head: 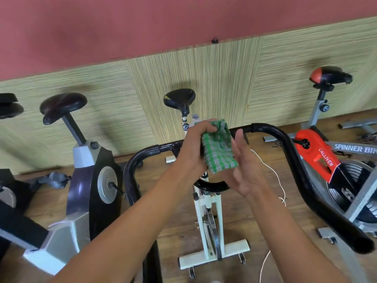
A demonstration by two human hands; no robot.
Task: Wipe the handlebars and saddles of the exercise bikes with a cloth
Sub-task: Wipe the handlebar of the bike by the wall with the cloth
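Green and grey, the folded cloth (219,147) sits in the middle of the view, above the black handlebar (285,160) of the nearest bike. The left hand (193,148) grips the cloth at its upper edge, with the fingers curled over the top and the thumb side against it. The right hand (247,170) is just beside the cloth with straight, relaxed fingers; its palm faces the cloth, and it seems to touch the lower edge, but this is hard to confirm. The handlebar curves from the left side, passes behind both hands and comes down to the lower right. Behind it stands the white bike frame (208,211) with its black saddle (179,98) near the wall. To the left is a dark bike with a black saddle (63,106), and to the right an orange bike (314,152) with a saddle (330,75) in orange and black. A thin white cord (273,172) lies on the wooden floor (175,231).
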